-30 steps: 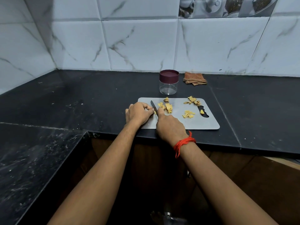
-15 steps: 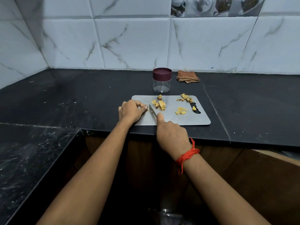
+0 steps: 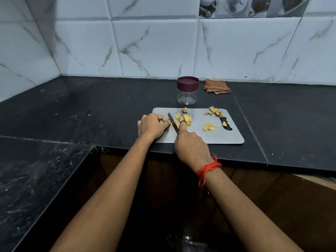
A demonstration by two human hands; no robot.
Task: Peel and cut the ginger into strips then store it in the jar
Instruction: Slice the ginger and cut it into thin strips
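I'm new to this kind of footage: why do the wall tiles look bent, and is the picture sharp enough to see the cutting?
Head view: the wide-angle lens bows the tile lines and stretches the forearms; lighting is dim and even, with faint sheen on the black counter; the knife, ginger slices and jar are fairly sharp, though small.
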